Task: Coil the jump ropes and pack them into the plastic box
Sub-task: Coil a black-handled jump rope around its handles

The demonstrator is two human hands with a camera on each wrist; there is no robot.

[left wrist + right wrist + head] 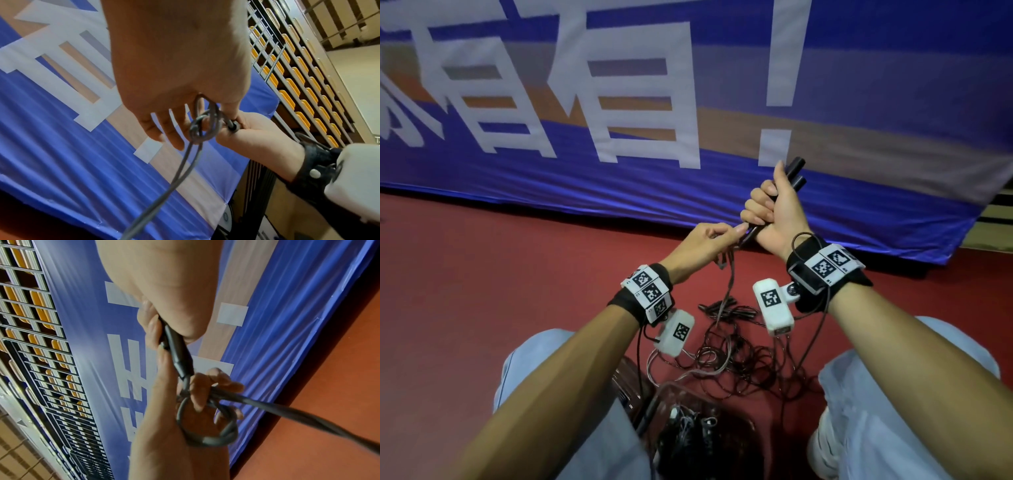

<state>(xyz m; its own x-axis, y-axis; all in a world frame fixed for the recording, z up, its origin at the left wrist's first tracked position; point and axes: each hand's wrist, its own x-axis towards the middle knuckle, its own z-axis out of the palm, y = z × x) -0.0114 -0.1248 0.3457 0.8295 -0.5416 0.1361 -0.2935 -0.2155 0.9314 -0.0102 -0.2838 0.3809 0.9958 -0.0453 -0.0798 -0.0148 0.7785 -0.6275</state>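
My right hand point(763, 205) is raised in front of me and grips two black jump rope handles point(792, 173) side by side, their ends sticking out above the fist. My left hand point(722, 236) sits just below the handles' lower ends and pinches the dark cord point(729, 284) there. A small loop of cord point(205, 438) wraps round the left fingers point(202, 395), below the handle point(179, 352). The same loop point(202, 129) shows in the left wrist view. The cord hangs down to a loose tangle point(739, 356) on the floor. The clear plastic box point(681, 385) stands between my knees.
A blue banner point(688, 192) with white characters hangs close ahead, down to the red floor point(500, 274). Dark coiled ropes point(688, 438) lie in the box. My knees point(893, 394) flank the tangle. Railings and yellow seats point(298, 91) stand beyond the banner.
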